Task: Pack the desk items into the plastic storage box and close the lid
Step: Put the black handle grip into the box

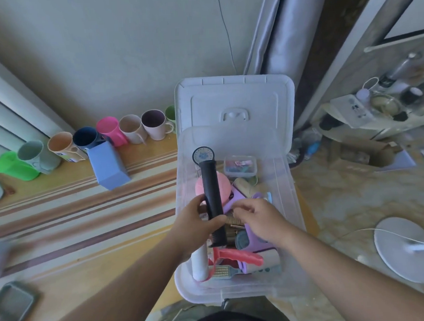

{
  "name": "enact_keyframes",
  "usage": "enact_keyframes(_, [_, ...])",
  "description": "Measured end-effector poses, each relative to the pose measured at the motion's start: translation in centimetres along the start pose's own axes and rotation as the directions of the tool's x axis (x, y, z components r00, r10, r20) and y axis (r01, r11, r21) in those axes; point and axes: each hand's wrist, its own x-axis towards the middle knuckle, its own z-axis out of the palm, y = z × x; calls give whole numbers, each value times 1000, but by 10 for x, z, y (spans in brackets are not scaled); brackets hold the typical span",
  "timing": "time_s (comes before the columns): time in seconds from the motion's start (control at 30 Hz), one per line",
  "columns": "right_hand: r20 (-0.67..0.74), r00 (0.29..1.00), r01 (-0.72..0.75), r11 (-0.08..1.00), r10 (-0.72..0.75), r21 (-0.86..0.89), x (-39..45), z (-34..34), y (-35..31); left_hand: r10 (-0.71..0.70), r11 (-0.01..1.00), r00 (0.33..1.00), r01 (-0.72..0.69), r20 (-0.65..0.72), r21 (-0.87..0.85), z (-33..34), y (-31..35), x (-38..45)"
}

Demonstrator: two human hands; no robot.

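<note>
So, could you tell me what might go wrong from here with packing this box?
The left hand holds the black tube above an already crowded storage box; if it lies on top of the pile, the lid propped open behind may not close. The right hand is reaching among the items, so lowering the tube now could pinch its fingers.
</note>
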Motion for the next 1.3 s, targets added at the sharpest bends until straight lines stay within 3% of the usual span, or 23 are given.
enact_keyframes(0.07, [32,998,-57,953,50,296,5,-2,-15,0,1000,1000,0,15,3,8,-1,1])
enact_keyframes(0.1, [59,996,-88,927,71,363,7,-2,-20,2,1000,1000,-2,26,11,12,-2,1])
enact_keyframes(0.3, [33,989,-144,941,141,307,19,11,-20,17,978,992,-43,128,203,20,-4,-1])
enact_keyframes(0.43, [-59,972,-192,912,228,363,49,9,-11,96,965,995,-103,38,242,-3,0,-9])
enact_keyframes(0.57, [-199,942,-246,960,269,134,82,15,5,166,963,982,-142,-90,231,-28,-2,-18])
enact_keyframes(0.7, [-127,963,-250,964,238,-89,93,34,18,215,952,964,-172,-155,252,-43,-10,-24])
enact_keyframes(0.83, [-178,969,-214,946,173,-246,90,43,23,211,964,960,-174,-183,201,-54,-20,-26])
enact_keyframes(1.1, [-234,965,-180,944,115,-277,78,43,23,252,940,966,-230,-59,253,-63,-20,-20])
enact_keyframes(1.3, [-258,950,-240,939,175,-248,73,42,1,271,921,962,-264,16,287,-71,-25,-19])
